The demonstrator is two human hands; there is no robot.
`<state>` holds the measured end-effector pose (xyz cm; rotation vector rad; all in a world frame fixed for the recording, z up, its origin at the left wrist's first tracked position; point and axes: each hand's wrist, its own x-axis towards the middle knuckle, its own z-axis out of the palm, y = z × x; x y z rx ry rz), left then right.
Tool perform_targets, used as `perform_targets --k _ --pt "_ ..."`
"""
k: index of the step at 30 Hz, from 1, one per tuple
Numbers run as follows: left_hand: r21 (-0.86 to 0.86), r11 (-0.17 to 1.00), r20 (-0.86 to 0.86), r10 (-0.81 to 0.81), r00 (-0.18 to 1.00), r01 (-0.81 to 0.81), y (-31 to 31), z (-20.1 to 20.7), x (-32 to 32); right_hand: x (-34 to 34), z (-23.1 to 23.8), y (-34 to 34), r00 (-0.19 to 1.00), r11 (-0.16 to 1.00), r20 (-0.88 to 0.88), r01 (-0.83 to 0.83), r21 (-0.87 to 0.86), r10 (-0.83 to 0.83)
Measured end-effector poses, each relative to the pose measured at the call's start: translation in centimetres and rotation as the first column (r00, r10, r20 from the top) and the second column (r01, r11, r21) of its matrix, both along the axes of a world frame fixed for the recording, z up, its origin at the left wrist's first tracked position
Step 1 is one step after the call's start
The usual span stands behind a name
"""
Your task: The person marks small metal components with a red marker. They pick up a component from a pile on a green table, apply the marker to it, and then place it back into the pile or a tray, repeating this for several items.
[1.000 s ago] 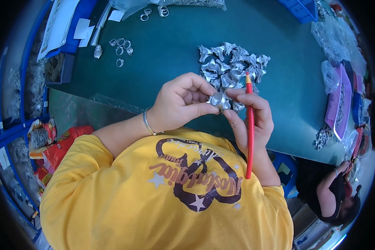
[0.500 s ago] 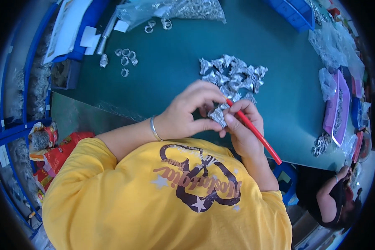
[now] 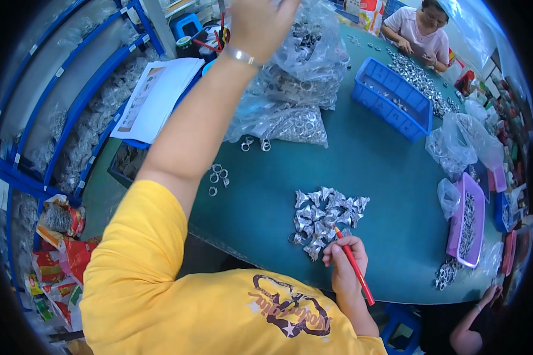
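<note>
Left hand (image 3: 264,25) stretches to twelve o'clock (fingers cut off, can't tell its grip), a reach seemingly needing clearance past plastic bags (image 3: 305,80), while the right hand (image 3: 341,266) pinches a red pencil (image 3: 357,271) beside silvery rings (image 3: 324,218) at four o'clock.

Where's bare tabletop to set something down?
Widest bare patch on the green tabletop: between the heap of jagged silver metal pieces and the purple plastic bin. Another: between that heap and the blue rectangular plastic bin. Crowded: far left, under clear plastic ring bags; right edge, around the purple bin; heap's near side, by the right hand.
</note>
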<state>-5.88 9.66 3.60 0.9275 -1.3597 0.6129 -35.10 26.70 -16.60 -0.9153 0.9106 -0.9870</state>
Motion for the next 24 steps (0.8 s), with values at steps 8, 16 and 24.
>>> perform_targets --k 8,16,24 --pt "0.149 0.988 0.470 -0.032 0.882 -0.044 6.7 -8.5 -2.4 -1.2 -0.1 0.6 0.995 0.995 0.006 0.095 -0.004 -0.095" --pt "0.902 0.309 -0.151 -0.428 0.891 0.301 13.2 -24.1 -4.9 -1.0 -0.3 0.2 0.999 0.999 -0.015 0.032 0.020 -0.032" --pt "0.266 0.046 -0.922 -0.278 0.268 0.963 17.8 -23.5 -8.5 1.2 0.3 0.6 0.996 0.976 -0.085 0.001 -0.216 -0.020"
